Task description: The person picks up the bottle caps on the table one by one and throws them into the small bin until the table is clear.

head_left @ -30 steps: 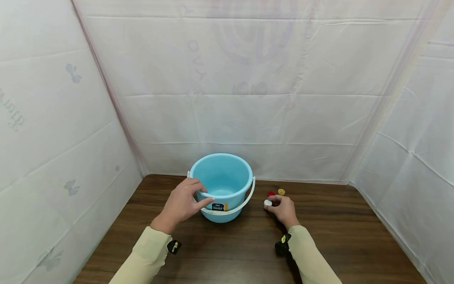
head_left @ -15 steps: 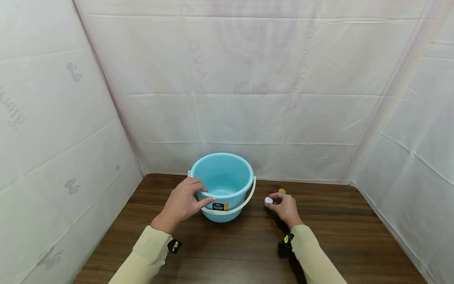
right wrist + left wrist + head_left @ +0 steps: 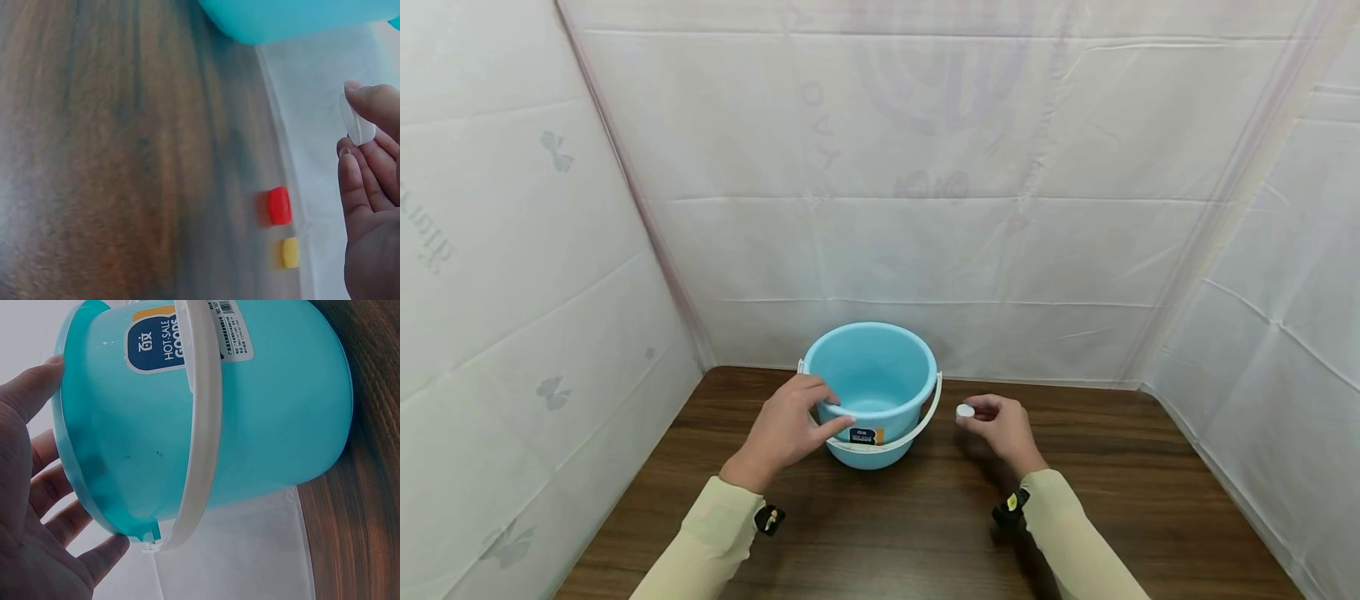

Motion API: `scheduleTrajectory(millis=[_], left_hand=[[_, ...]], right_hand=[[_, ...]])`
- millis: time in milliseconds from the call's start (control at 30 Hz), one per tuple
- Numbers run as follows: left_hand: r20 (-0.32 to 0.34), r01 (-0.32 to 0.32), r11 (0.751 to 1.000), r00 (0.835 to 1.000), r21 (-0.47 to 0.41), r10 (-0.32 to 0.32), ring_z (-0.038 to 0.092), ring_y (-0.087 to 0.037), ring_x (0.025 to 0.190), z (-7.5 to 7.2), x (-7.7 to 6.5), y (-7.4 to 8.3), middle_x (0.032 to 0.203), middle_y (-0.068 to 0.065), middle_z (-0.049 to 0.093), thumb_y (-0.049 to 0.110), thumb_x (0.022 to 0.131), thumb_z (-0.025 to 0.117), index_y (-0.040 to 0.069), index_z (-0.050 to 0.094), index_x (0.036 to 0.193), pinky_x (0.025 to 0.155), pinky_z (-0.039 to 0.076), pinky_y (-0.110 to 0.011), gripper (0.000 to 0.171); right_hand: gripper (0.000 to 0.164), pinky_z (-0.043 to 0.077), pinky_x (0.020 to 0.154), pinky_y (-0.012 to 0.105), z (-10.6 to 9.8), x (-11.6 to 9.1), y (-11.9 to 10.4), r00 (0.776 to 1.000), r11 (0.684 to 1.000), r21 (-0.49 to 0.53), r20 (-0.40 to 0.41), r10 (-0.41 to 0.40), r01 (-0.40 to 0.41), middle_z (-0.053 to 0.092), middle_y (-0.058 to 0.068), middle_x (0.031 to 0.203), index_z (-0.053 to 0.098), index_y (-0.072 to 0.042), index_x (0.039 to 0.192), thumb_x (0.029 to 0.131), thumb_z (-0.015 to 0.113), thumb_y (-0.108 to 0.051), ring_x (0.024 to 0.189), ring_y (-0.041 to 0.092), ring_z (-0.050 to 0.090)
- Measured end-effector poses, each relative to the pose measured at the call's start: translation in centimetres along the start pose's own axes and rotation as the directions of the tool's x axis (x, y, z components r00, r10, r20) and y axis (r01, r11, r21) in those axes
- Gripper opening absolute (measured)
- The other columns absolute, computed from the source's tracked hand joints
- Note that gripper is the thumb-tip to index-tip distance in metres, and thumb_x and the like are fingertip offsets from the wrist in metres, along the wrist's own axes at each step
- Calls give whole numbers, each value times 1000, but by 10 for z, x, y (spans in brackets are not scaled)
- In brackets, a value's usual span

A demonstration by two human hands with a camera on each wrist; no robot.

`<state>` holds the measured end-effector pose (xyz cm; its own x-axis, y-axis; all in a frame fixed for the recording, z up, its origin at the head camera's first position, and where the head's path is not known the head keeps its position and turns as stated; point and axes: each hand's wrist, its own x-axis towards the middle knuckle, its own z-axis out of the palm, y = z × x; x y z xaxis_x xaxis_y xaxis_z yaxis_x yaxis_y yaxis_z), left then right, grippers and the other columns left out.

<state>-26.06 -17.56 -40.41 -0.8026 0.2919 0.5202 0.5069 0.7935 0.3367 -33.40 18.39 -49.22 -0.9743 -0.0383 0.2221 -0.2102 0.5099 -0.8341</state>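
Note:
A light blue bucket point(image 3: 898, 427) stands on the wooden table near the back wall, its white handle point(image 3: 932, 408) hanging down across the front. My left hand point(image 3: 782, 429) holds the bucket's near-left rim, thumb outside and fingers inside. In the right wrist view, a white bottle cap point(image 3: 358, 122) is pinched between the thumb and fingers of my right hand point(image 3: 375, 212), raised off the table to the right of the bucket. A red cap point(image 3: 280, 205) and a yellow cap point(image 3: 290, 252) lie close together on the table. My right hand hides both from the head view.
White sheeting point(image 3: 880, 233) rises along the back of the table point(image 3: 880, 533) and along both sides. A printed label point(image 3: 162, 340) sticks to the bucket's front. Small black cameras are strapped to both wrists.
My right hand has lifted the white bottle cap up and away from the table, and now covers the red and yellow caps. The left hand and the bucket have stayed in place.

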Motion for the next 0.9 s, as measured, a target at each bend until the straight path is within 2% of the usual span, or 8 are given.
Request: scheduleTrajectory(millis=[200, 633, 900], left_hand=[[3, 4, 1000, 1000, -3, -4, 61, -20, 90, 0, 0, 0, 91, 6, 65, 44, 80, 87, 20, 73, 87, 77, 56, -35, 29], [1, -2, 1000, 1000, 4, 2, 60, -20, 89, 1, 0, -1, 89, 7, 64, 45, 80, 87, 21, 73, 86, 76, 55, -35, 29], [-6, -16, 1000, 1000, 6, 16, 60, -20, 88, 1, 0, -1, 90, 7, 64, 45, 80, 87, 21, 72, 86, 75, 55, -34, 29]], right_hand=[[34, 57, 75, 21, -7, 0, -10, 1000, 998, 54, 17, -18, 17, 77, 10, 106, 77, -10, 111, 80, 89, -19, 91, 18, 71], [39, 60, 75, 24, -22, -2, -39, 999, 992, 127, 44, -28, 22, 75, 14, 110, 76, -9, 116, 81, 89, -22, 89, 20, 72], [42, 58, 75, 22, -30, -4, -60, 997, 991, 122, 43, -63, 58, 75, 14, 112, 76, -9, 117, 81, 89, -29, 93, 19, 70]])
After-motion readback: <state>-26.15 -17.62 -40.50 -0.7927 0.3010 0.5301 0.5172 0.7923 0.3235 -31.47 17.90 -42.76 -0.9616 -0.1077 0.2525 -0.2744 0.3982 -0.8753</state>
